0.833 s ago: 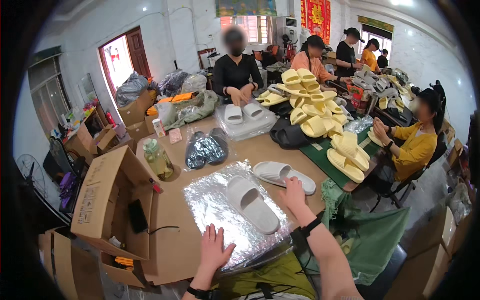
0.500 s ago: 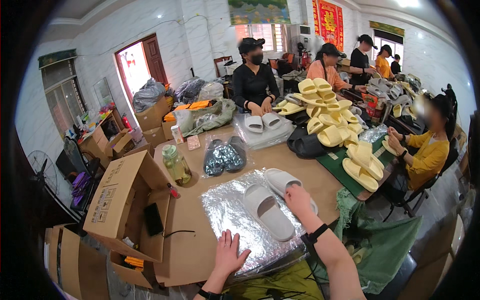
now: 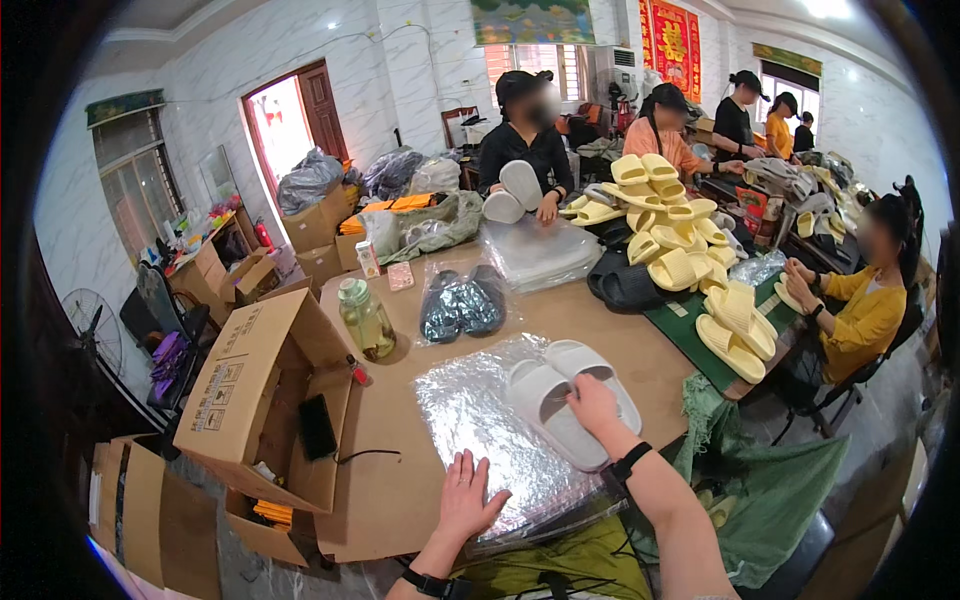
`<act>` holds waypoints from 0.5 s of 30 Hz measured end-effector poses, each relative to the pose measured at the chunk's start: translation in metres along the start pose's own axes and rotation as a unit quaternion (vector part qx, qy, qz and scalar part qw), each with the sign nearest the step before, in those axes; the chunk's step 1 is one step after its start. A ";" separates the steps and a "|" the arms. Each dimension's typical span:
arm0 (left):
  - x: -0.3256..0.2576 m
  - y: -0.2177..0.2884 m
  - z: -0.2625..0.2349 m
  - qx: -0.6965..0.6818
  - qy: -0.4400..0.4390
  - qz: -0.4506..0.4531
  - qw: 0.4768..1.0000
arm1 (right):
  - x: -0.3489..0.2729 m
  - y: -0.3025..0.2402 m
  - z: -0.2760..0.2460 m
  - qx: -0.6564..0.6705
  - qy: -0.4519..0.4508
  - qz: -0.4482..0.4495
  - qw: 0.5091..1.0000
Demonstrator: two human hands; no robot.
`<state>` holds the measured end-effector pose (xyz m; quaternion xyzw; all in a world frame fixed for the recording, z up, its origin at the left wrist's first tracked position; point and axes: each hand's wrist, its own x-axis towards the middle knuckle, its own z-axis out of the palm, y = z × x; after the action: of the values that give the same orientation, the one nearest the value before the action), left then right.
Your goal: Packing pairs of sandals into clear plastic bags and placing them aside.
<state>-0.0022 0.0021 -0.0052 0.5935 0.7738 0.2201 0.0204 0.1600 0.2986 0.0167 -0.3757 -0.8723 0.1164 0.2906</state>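
Note:
A pair of pale grey slide slippers (image 3: 566, 436) rests side by side on a stack of shiny clear plastic bags (image 3: 470, 395) in front of me. My right hand (image 3: 597, 408) grips the right slipper near its strap, fingers curled into the foot opening; the fingertips are partly hidden. My left hand (image 3: 470, 497) lies flat on the near left corner of the bags, fingers spread, holding nothing. Beyond the bags sits a dark pair of slippers in a clear bag (image 3: 462, 305).
An open cardboard box (image 3: 240, 400) stands left, beside a bottle of tea (image 3: 366, 320). Yellow slippers (image 3: 670, 237) are piled right of centre, next to black slippers (image 3: 625, 282). Across the table a co-worker (image 3: 525, 150) holds grey slippers (image 3: 512, 192). Green sacking (image 3: 760, 490) hangs at right.
My right hand has drawn the right slipper toward me, alongside the left one. My left hand stays on the bags. The co-worker opposite has lifted a grey pair off the bags there.

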 end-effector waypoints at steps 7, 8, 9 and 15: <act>0.003 0.007 -0.007 0.006 -0.039 -0.024 0.999 | -0.043 -0.018 -0.082 0.047 0.023 0.090 0.995; 0.006 0.007 -0.007 0.015 -0.040 -0.020 0.999 | -0.055 -0.035 -0.095 0.070 0.005 0.108 0.992; 0.004 0.005 -0.010 0.004 -0.039 -0.030 0.999 | -0.066 -0.056 -0.104 0.093 -0.026 0.095 0.991; 0.002 -0.004 -0.004 0.054 -0.029 0.031 0.998 | -0.138 -0.108 -0.057 0.109 -0.195 0.058 0.973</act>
<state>-0.0076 0.0020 -0.0021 0.6236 0.7648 0.1616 0.0039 0.2063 0.1239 0.0502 -0.3620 -0.8707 0.2987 0.1471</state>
